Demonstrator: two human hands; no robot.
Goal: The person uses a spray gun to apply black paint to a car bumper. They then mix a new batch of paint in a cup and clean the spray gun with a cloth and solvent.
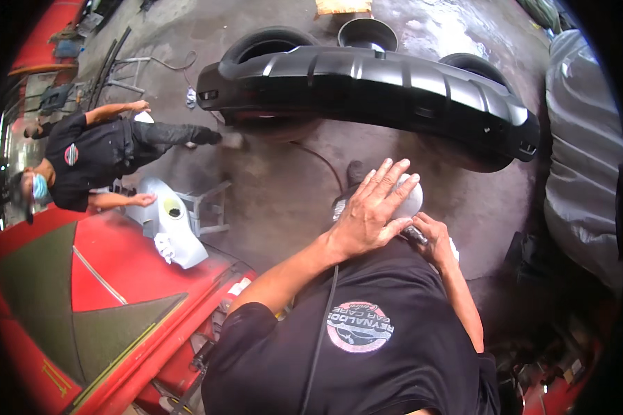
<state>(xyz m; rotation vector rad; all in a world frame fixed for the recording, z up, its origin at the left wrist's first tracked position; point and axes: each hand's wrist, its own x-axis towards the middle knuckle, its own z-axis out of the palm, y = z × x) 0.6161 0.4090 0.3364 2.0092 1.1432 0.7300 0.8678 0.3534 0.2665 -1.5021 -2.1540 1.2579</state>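
- One left hand: fingers spread over round light-grey object.
- Right hand: curled around cylindrical silver-grey metal tool.
- Ahead of hands: curved black bumper.

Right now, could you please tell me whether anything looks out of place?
The black bumper looks slightly odd: it is detached and seemingly propped on black tires, probably as a makeshift stand. I see no clear damage.

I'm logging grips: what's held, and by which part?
A tool, by its body, in the right hand; any hold by the left hand is unclear.
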